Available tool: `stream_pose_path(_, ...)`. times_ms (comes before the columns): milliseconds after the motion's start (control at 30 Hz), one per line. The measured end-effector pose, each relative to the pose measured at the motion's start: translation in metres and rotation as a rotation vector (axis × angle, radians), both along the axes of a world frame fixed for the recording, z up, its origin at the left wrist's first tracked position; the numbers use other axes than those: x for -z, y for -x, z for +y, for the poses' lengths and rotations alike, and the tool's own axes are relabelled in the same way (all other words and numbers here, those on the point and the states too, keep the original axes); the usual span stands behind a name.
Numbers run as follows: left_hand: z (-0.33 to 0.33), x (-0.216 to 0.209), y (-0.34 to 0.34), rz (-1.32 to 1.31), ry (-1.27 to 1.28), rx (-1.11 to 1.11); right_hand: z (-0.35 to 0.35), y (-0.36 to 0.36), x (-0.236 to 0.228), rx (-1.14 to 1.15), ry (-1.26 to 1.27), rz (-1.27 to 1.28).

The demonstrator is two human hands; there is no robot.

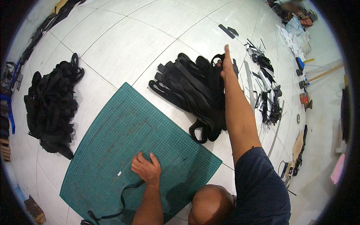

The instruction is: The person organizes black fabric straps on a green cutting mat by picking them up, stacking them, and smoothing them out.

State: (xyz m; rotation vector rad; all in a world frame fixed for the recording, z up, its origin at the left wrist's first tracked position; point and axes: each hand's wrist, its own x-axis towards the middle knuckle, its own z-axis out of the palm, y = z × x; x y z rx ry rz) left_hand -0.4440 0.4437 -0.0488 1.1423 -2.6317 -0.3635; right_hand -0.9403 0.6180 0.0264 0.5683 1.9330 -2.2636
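My right arm reaches far out to a heap of black straps (191, 78) on the floor. At the heap's right end, my right hand (226, 64) has its fingers curled at a strap loop, with one digit pointing up. My left hand (146, 167) rests on the green cutting mat (108, 127), fingers loosely bent and thumb apart, with nothing visible in it. From beneath its wrist a thin black strap (123, 198) winds across the mat to the lower edge. A small white scrap (119, 173) lies beside this hand.
Another heap of black straps (52, 105) lies on the tiles at left. Right of my arm are black and silver offcuts (268, 90), with two dark pieces (228, 31) beyond. Various items line the right wall, among them a wooden stick (324, 72). My knee (212, 204) is beside the mat.
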Motion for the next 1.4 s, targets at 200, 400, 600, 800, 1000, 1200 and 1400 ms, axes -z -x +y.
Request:
stream_pose_path(200, 0.002, 0.001, 0.000, 0.028, 0.002, 0.017, 0.034, 0.007, 0.003, -0.236, -0.294, -0.070)
stream_pose_path(400, 0.001, 0.002, -0.001, -0.022, 0.022, 0.014, 0.041, 0.006, 0.021, 0.029, 0.289, -0.001)
stream_pose_path(600, 0.002, 0.002, -0.001, -0.033, 0.062, 0.009, 0.007, 0.005, 0.020, -0.252, -0.934, 0.164)
stream_pose_path(800, 0.000, 0.003, -0.002, -0.080, 0.115, -0.012, -0.050, -0.008, -0.005, -0.574, -1.306, 0.045)
stream_pose_path(1000, 0.001, 0.008, -0.002, -0.084, 0.110, 0.002, -0.035, 0.015, 0.031, -0.485, -1.318, 0.152)
stream_pose_path(1200, 0.000, 0.008, -0.004, -0.067, 0.134, 0.020, -0.010, 0.013, 0.025, -0.215, -0.794, 0.224)
stream_pose_path(1400, 0.001, 0.007, 0.001, -0.036, 0.144, 0.042, -0.014, 0.004, 0.015, -0.350, -0.717, 0.318)
